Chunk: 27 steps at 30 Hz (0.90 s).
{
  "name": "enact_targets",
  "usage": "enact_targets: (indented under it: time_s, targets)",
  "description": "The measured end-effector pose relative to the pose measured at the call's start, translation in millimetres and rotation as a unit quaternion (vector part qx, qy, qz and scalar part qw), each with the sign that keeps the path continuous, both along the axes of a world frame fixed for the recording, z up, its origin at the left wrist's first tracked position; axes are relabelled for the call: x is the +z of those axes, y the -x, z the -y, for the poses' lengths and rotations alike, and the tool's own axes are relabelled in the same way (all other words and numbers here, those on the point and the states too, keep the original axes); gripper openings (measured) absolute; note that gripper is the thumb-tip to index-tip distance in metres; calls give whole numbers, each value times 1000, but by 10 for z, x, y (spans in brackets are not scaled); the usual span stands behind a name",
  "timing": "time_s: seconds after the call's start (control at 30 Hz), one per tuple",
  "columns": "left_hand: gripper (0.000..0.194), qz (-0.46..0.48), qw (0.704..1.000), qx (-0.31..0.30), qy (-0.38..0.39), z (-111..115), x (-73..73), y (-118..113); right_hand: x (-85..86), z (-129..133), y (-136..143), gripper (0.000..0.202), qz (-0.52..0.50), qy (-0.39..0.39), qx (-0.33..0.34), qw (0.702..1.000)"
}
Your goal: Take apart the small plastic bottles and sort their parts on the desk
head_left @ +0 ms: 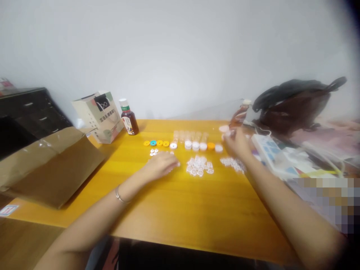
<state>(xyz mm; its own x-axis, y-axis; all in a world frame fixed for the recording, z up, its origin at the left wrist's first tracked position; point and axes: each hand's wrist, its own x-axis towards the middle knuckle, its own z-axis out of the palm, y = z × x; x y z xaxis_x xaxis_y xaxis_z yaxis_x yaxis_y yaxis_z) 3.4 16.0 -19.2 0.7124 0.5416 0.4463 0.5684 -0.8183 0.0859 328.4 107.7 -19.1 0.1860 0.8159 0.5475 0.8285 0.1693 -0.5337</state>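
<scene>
My left hand (161,165) is over the middle of the table, its fingers pressed together; a small pale spot shows at the fingertips, too small to name. Small white pieces (153,151) lie just beyond it. My right hand (236,141) reaches to the far right, its fingers smeared by motion, beside a pale round disc (224,128). Between the hands lies a pile of clear, flower-patterned plastic pieces (198,165). A second pile of clear pieces (233,164) is below my right hand. Behind runs a row of round caps, with yellow (159,143), blue (153,143), white (195,146) and orange ones (210,146).
Several clear little cups (191,135) stand behind the caps. A dark red bottle (129,122) and a paper bag (98,116) stand back left, a brown cardboard box (56,165) at left. At right are another bottle (239,115), a power strip (271,153) and a dark bag (295,107).
</scene>
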Motion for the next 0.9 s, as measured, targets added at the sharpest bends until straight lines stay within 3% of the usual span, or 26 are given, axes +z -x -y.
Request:
enact_targets:
  time_s: [0.17, 0.3, 0.4, 0.6, 0.9]
  targets:
    - [18, 117, 980, 156, 34, -381, 56, 419, 11, 617, 385, 31, -52, -34, 209, 976]
    - [17, 84, 971, 220, 53, -568, -33, 540, -89, 1211, 741, 27, -1, -27, 354, 935]
    - [19, 41, 968, 239, 69, -657, -110, 530, -159, 1454, 931, 28, 33, -17, 442, 896]
    - [19, 15, 964, 250, 83, -717, -174, 505, -265, 1526, 1061, 30, 18, -20, 483, 875]
    - [22, 21, 962, 259, 85, -670, -119, 492, -298, 1521, 1087, 31, 14, 10, 449, 893]
